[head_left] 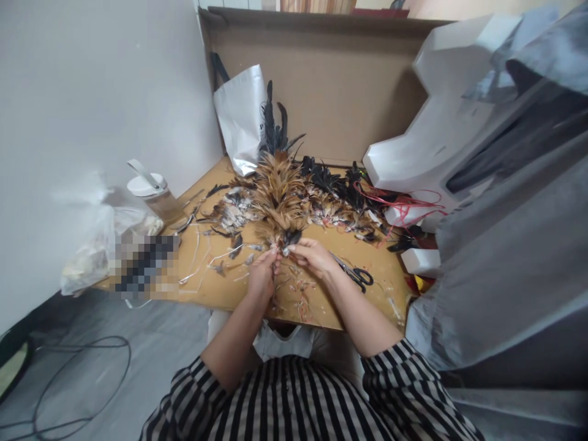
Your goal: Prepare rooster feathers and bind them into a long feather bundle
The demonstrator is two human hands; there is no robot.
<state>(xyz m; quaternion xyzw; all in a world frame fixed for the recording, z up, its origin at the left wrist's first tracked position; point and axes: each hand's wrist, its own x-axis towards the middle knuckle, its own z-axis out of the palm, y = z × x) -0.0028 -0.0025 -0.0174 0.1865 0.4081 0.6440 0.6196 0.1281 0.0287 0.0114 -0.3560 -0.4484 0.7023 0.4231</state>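
Note:
A feather duster (278, 190) with brown plumes and a tall black tip stands in front of me, pointing away. At its lower end my left hand (264, 274) is closed round the thin stick. My right hand (313, 255) pinches a dark feather (292, 237) by its pale, fluffy base, close against the duster's lower end. Scissors (353, 274) with black handles lie just right of my right hand. Loose brown feathers (337, 211) and black feathers (321, 176) are heaped beyond it, with another feather pile (236, 208) to the left. My fingers hide part of the binding point.
A silver bag (239, 122) leans by the cardboard wall (321, 86). On the left are a lidded cup (160, 199) and a plastic bag (87, 257). Red string (413, 203), white foam (441, 110) and a grey curtain (509, 257) border the right side. Cable (128, 367) lies on the floor.

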